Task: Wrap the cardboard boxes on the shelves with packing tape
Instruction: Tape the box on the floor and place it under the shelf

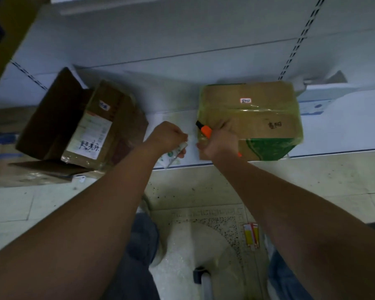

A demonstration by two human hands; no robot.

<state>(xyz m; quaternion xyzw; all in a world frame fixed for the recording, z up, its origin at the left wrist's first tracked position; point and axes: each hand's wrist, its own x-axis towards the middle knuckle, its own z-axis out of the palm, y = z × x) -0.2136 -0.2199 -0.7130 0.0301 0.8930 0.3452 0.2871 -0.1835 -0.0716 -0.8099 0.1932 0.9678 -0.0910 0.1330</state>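
Right grip holds orange cutter against taped box.

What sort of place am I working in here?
Probably a stockroom or shop back room: white metal shelving with slotted uprights, a tape-wrapped cardboard box beside an opened box, and a tiled floor below.

Lighting: dim, bluish, flat. Glare: glossy highlights on the taped box. Focus: soft throughout; motion blur along forearms and floor. Distortion: wide-angle bending at shelf edges, corners darkened.
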